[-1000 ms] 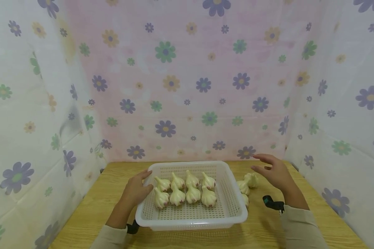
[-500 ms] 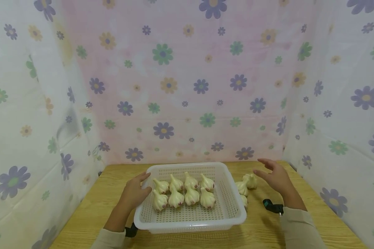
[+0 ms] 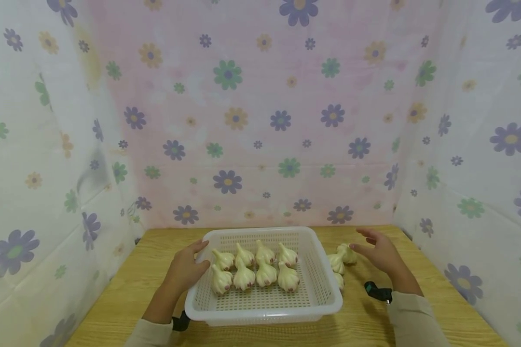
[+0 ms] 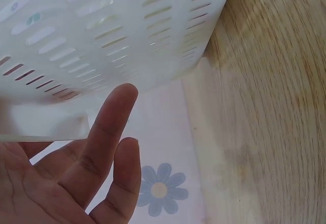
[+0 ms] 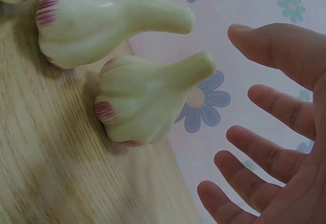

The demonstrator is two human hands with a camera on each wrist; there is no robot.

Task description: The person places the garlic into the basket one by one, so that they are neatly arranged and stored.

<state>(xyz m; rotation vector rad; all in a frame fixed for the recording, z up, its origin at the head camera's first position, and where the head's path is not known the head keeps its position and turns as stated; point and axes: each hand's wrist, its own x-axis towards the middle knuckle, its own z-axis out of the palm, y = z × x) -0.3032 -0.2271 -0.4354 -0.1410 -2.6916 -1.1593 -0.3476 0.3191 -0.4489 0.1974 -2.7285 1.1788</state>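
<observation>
A white slotted plastic basket (image 3: 269,315) stands on the table, with several garlic bulbs (image 3: 266,273) in two rows inside. My left hand (image 3: 186,266) grips its left rim, thumb over the edge and fingers along the outer wall. Seen from the left wrist, the middle finger lies against the slotted wall (image 4: 122,25). My right hand (image 3: 379,251) hovers to the right of the basket, its fingers spread and holding nothing. Close to it, loose garlic bulbs (image 5: 145,99) with purple-streaked bases lie on the table. The basket's right side partly hides some of them in the head view.
The wood-grain table (image 3: 130,284) extends around the basket. Flower-printed cloth (image 3: 265,120) walls it at the back and both sides. Dark wrist-camera mounts (image 3: 377,291) stick out at the inner side of each wrist.
The right hand has shifted slightly lower and nearer the loose garlic bulbs. The left hand keeps its place on the rim; the whole head view has moved a little.
</observation>
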